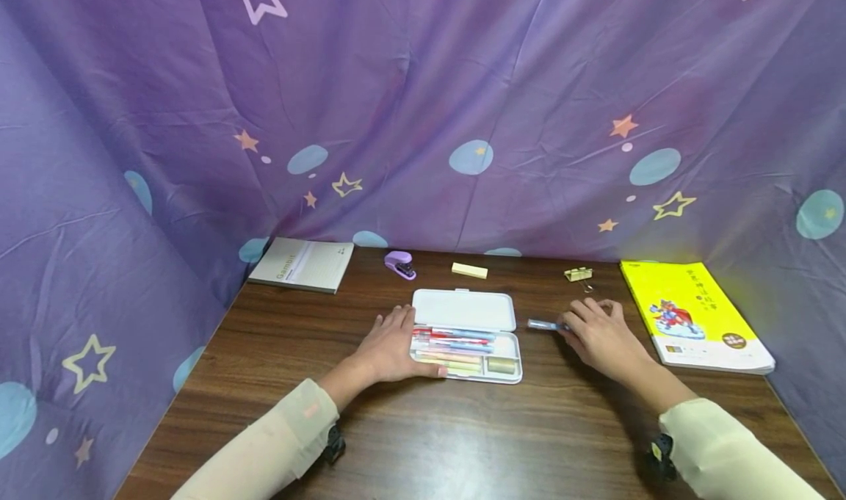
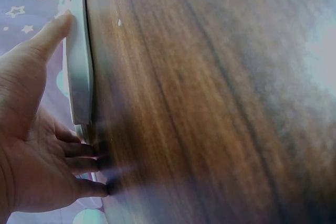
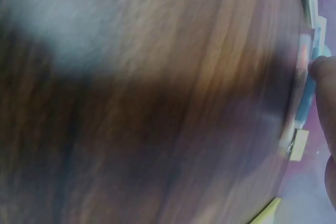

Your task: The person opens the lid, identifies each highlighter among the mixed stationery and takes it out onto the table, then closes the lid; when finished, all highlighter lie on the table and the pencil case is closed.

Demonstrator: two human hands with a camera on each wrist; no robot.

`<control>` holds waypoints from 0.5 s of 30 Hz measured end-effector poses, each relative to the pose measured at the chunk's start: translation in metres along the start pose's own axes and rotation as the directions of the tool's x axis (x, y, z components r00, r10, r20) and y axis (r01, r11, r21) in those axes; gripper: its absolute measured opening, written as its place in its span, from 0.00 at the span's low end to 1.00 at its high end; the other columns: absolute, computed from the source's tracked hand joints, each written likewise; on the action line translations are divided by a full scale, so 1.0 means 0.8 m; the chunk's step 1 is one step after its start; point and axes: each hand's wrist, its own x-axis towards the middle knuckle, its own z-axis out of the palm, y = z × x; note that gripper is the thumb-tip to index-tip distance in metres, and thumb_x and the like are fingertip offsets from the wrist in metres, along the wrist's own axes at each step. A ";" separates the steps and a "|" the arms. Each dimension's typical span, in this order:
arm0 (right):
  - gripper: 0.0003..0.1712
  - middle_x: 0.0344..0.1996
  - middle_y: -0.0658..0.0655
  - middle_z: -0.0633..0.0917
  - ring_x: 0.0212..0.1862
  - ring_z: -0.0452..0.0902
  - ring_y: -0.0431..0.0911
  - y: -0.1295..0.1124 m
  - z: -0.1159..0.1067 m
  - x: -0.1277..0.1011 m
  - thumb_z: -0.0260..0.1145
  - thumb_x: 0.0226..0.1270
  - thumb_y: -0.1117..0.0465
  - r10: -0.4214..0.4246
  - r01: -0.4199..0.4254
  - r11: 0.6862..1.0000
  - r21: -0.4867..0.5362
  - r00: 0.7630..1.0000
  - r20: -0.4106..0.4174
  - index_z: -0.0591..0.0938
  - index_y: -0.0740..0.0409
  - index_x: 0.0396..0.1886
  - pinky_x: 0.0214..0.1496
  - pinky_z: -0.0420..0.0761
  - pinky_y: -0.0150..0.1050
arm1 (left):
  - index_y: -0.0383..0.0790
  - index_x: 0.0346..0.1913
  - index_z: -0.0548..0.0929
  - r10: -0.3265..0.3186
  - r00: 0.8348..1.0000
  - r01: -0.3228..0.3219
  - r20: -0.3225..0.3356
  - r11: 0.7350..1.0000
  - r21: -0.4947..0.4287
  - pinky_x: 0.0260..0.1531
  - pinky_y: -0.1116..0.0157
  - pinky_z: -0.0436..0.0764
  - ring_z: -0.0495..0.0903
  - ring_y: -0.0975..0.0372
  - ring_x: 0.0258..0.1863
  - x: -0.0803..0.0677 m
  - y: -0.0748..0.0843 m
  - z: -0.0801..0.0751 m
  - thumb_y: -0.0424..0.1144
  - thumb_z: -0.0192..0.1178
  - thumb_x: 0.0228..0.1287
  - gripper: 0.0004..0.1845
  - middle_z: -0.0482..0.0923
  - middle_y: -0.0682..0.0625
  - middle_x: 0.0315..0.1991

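A white pencil case lies with its lid folded back on the table. In its tray are several red, blue and yellow pens and a small gold-green block. My left hand rests at the case's left side, fingers extended along it and thumb over the front edge. That thumb touches the pale case wall in the left wrist view. To the right of the case, my right hand pinches a blue pen low over the table. In the right wrist view the thumb presses the blue pen.
Along the back stand a notebook, a purple stapler, a pale yellow block and a gold binder clip. A yellow book lies at the right. Purple curtains enclose the wooden table.
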 end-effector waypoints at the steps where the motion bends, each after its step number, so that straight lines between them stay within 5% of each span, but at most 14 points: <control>1: 0.15 0.38 0.53 0.83 0.46 0.79 0.55 0.001 0.001 -0.002 0.85 0.59 0.64 -0.002 0.002 1.000 -0.002 1.000 -0.002 0.87 0.55 0.42 0.54 0.74 0.68 | 0.28 0.89 0.51 0.000 1.000 0.000 0.002 1.000 -0.001 0.90 0.41 0.53 0.53 0.41 0.90 0.000 0.000 0.000 0.82 0.71 0.54 0.78 0.52 0.32 0.90; 15: 0.17 0.39 0.54 0.82 0.46 0.79 0.56 0.008 0.006 -0.018 0.84 0.59 0.61 -0.022 0.023 0.999 -0.039 1.000 0.016 0.86 0.56 0.44 0.51 0.75 0.67 | 0.28 0.89 0.50 -0.003 1.000 0.003 0.003 1.000 0.002 0.90 0.41 0.53 0.52 0.41 0.91 0.002 -0.002 0.003 0.83 0.71 0.54 0.78 0.51 0.32 0.90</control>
